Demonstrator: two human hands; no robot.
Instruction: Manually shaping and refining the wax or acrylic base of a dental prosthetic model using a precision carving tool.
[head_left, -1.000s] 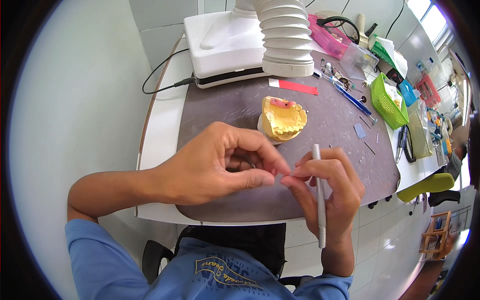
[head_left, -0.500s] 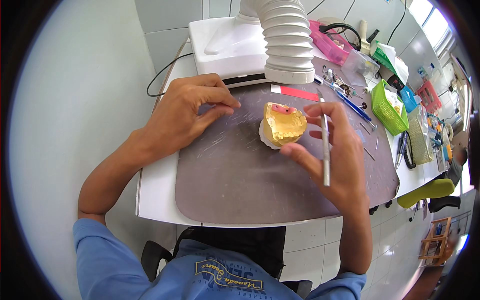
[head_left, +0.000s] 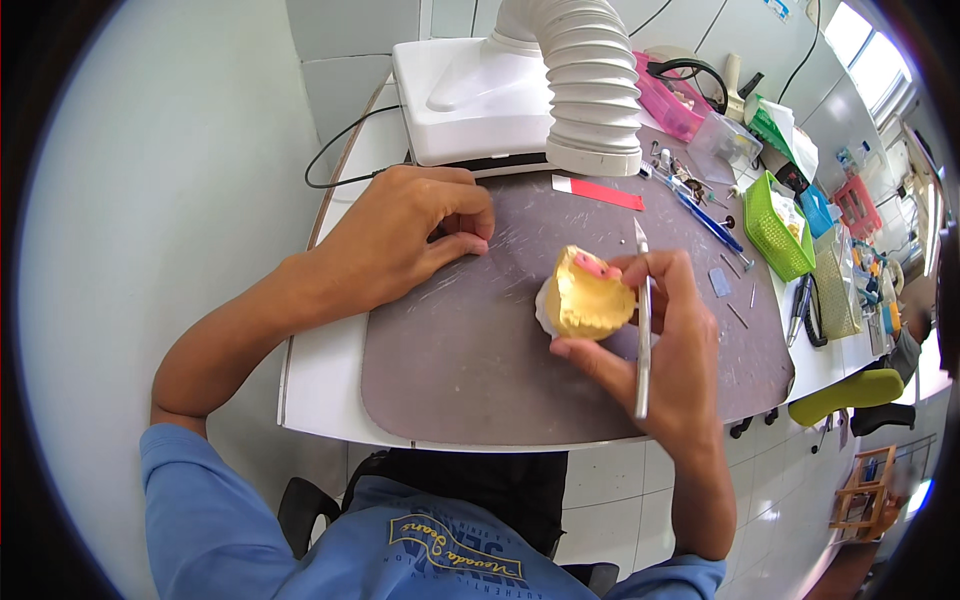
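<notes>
My right hand (head_left: 672, 345) grips a yellow dental cast (head_left: 593, 300) by its edge, with the thumb at the near side and the fingers at the right. The cast has a pink gum section (head_left: 592, 264) at its far side and a white base (head_left: 546, 308), and it tilts. The same hand keeps a slim silver scalpel (head_left: 643, 345), blade end pointing away, across the fingers. To the left, my left hand (head_left: 420, 230) rests by the mat with thumb and fingertips pinched together. Whatever those fingertips hold, if anything, is too small to make out.
A white suction unit with a ribbed hose (head_left: 592, 90) stands at the back of the brown mat (head_left: 470, 380). A red-and-white strip (head_left: 600, 193) lies before it. Blue pen-like tools (head_left: 710, 222), small burs, a green basket (head_left: 778, 230) and a pink box (head_left: 668, 105) fill the right.
My right hand has closed on the dental cast, which is now tilted and nearer to me. The scalpel moved along with that hand. My left hand's fingertips have drawn together.
</notes>
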